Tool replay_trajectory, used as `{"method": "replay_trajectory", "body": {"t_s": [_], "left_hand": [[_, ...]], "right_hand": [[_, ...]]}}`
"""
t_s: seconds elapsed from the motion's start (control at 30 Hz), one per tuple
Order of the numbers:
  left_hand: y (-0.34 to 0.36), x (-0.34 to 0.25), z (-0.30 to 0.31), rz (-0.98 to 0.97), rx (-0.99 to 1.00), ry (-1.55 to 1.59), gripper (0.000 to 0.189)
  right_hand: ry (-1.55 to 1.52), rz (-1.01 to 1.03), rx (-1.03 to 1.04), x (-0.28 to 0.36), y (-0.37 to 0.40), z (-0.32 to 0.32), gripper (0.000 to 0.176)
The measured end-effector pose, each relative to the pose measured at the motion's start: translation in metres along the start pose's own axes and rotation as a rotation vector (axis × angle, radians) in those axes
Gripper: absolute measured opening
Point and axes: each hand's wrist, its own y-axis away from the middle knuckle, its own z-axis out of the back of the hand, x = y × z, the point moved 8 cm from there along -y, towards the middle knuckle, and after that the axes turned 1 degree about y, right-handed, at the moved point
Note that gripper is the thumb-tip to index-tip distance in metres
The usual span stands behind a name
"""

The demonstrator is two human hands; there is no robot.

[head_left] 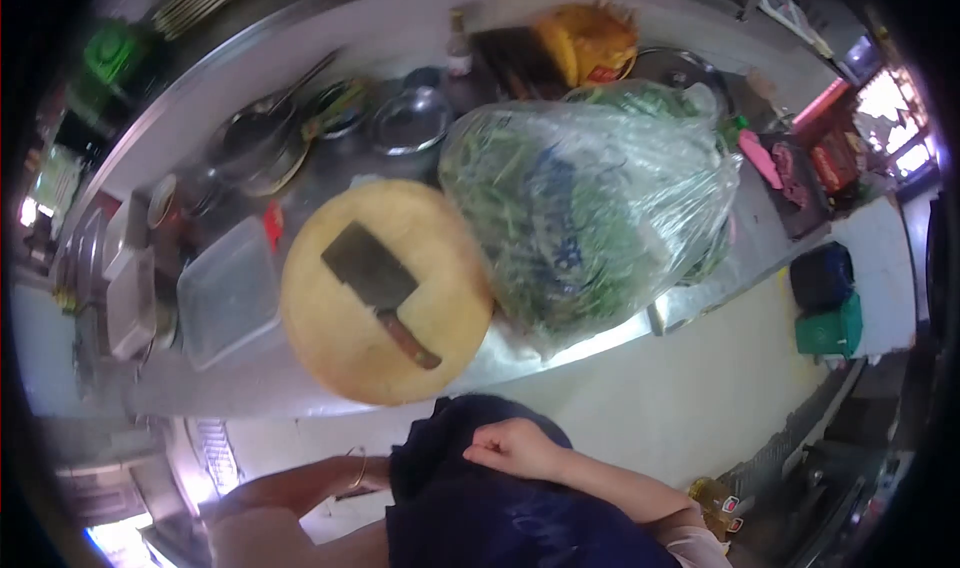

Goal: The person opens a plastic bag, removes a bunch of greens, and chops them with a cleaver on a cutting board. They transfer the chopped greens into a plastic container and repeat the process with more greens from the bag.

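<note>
My right hand (pixel 515 448) is closed in a loose fist in front of the dark blue apron (pixel 470 513), and I see nothing in it. On the left, my left forearm (pixel 300 483) wears a thin bracelet at the wrist; the hand itself is hidden by the apron. Ahead of me a round wooden chopping board (pixel 330 368) sits at the counter's front edge. A cleaver (pixel 370 268) lies flat on it, its wooden handle pointing toward me. Touching the board's right side is a large clear plastic bag (pixel 600 208) full of leafy greens. Neither hand touches these.
To the board's left is a translucent plastic tub (pixel 230 293). Behind stand a pan (pixel 255 143), a metal bowl (pixel 412 120) and a bottle (pixel 459 48). A tray (pixel 800 213) with pink items is at the right. A green bin (pixel 830 326) stands beyond the counter (pixel 240 393).
</note>
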Motion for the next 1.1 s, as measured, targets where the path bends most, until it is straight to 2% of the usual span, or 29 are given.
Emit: {"method": "replay_trajectory", "body": {"t_s": [0.17,0.27,0.4,0.43,0.53,0.63,0.77,0.87,0.9,1.0,1.03,1.1], "left_hand": [[-0.008,0.008,0.03,0.015,0.052,-0.018,0.045],[-0.015,0.002,0.047,0.007,0.001,-0.004,0.045],[-0.028,-0.022,0.071,-0.035,-0.155,0.033,0.044],[-0.03,-0.025,0.072,-0.043,-0.2,0.045,0.044],[-0.039,-0.042,0.071,-0.068,-0.362,0.098,0.043],[-0.048,-0.055,0.057,-0.075,-0.518,0.16,0.042],[-0.063,-0.077,0.024,-0.033,-0.644,0.198,0.041],[-0.074,-0.094,0.002,-0.003,-0.687,0.188,0.041],[-0.076,-0.1,-0.005,0.003,-0.702,0.19,0.04],[-0.079,-0.115,-0.018,0.015,-0.728,0.172,0.04],[-0.08,-0.121,-0.021,0.016,-0.731,0.166,0.04],[-0.083,-0.13,-0.024,0.015,-0.74,0.151,0.039]], "right_hand": [[-0.399,-0.185,-0.115,-0.031,-0.029,-0.003,0.025],[-0.536,-0.167,-0.256,-0.032,-0.046,0.009,0.026],[-0.58,-0.093,-0.156,-0.029,-0.05,0.022,0.021],[-0.565,-0.158,-0.01,-0.037,-0.047,0.021,0.015],[-0.557,-0.106,0.065,-0.035,-0.04,0.039,0.016],[-0.556,0.017,0.007,-0.028,-0.026,0.069,0.018],[-0.468,0.004,0.129,-0.064,0.003,0.103,0.016],[-0.362,0.165,0.073,-0.06,0.022,0.149,0.018],[-0.275,0.106,0.126,-0.059,0.027,0.163,0.018],[-0.322,0.183,0.096,-0.055,0.035,0.189,0.017],[-0.303,0.152,0.126,-0.049,0.039,0.202,0.015],[-0.269,0.289,-0.014,-0.025,0.047,0.248,0.013]]}}
